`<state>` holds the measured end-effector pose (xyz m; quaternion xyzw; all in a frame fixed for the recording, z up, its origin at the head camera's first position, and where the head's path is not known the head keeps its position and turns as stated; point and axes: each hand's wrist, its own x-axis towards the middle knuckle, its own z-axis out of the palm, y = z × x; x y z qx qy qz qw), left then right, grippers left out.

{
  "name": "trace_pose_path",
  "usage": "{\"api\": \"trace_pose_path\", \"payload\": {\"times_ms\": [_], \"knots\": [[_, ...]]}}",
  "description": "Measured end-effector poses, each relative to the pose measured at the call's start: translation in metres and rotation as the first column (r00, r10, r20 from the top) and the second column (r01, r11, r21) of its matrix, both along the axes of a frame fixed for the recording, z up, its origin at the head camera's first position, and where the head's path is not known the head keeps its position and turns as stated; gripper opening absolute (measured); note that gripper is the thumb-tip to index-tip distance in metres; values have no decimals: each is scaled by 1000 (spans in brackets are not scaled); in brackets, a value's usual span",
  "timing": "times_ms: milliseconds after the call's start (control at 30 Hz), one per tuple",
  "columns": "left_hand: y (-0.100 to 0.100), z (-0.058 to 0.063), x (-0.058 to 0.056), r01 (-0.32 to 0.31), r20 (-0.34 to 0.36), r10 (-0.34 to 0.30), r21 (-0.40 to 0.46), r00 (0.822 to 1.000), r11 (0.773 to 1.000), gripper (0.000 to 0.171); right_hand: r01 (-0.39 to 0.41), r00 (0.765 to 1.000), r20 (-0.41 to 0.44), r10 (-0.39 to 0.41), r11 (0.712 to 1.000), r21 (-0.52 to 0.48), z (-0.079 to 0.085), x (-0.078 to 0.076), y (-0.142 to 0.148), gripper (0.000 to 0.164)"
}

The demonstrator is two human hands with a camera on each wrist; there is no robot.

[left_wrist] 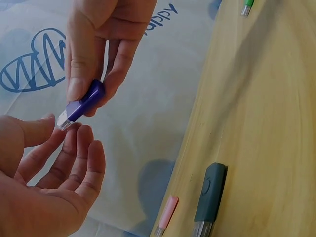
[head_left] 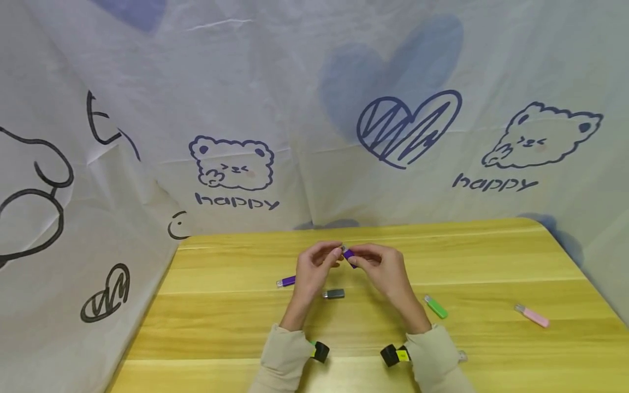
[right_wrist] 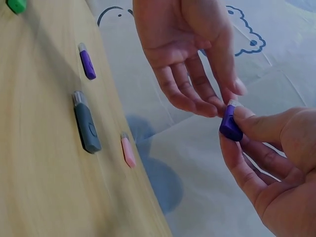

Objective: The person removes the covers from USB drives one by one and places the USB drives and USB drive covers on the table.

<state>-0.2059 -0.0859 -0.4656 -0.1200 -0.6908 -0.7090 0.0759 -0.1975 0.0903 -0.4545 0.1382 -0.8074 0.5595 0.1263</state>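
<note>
Purple USB stick [head_left: 350,257], one: was held aslant in the air over the desk [head_left: 221,322], connector end toward the left hand [head_left: 312,270]. Right hand [head_left: 383,267]: thumb and fingers were pinched on the stick's body. Left hand: fingers were loosely curved, parted from the thumb, and had no grip on anything; whether a fingertip touched the connector could not be told.

On the desk:
Dark grey USB stick [head_left: 335,293], one, lay between the forearms.
Second purple stick [head_left: 286,281], one, lay left of the left hand, partly hidden by it.
Green USB stick [head_left: 436,307], one, lay just right of the right wrist.
Pink USB stick [head_left: 533,316], one, lay farther right.

Beige sleeves [head_left: 287,352], two, covered the forearms. White cloth [head_left: 304,98], printed with bears, hearts and "happy", hung behind.
</note>
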Motion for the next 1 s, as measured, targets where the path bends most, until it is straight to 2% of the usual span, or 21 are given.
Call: {"api": "trace_pose_path", "payload": {"times_ms": [400,700,1000], "knots": [[3,-1,-1,-46,18,46,49,999,998,12,-12,999,32,12,1000,-15,0,4,-8,16],[4,1,2,-101,56,97,84,994,991,15,-35,999,33,36,999,-33,0,5,-9,16],[1,2,4,-129,86,119,116,989,985,15,-47,998,46,48,998,-39,0,5,-10,17]]}}
